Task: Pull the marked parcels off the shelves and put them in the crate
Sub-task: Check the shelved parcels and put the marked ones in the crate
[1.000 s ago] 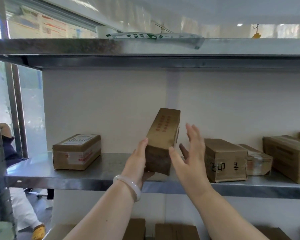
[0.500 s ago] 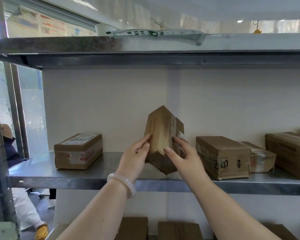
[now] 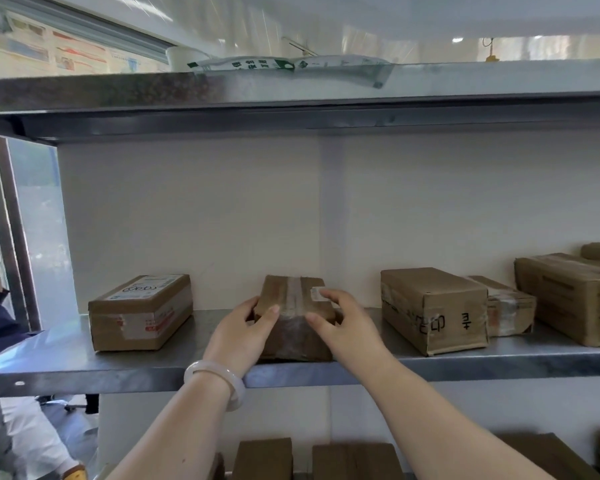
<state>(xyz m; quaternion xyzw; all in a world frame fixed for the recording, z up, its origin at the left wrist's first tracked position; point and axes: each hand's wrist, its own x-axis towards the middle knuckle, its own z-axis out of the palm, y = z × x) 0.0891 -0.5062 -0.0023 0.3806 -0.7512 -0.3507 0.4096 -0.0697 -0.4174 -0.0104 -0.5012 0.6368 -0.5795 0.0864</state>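
1. While the taped cardboard parcel (image 3: 293,299) lies flat near the steel shelf's (image 3: 66,362) front edge, the left hand (image 3: 241,336) grips its left front corner.
2. The right hand (image 3: 345,327) clasps the right front corner, fingers (image 3: 336,301) on top beside a small label (image 3: 316,295).
3. Judged handling: stiff, probably light; the glossy tape (image 3: 297,296) may slip (hold the bare cardboard side faces).
4. No crate is in view.

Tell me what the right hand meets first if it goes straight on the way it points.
The right hand points forward and slightly left, and touches the brown taped cardboard parcel lying on the metal shelf. That parcel comes first; behind it, probably the cream back wall.
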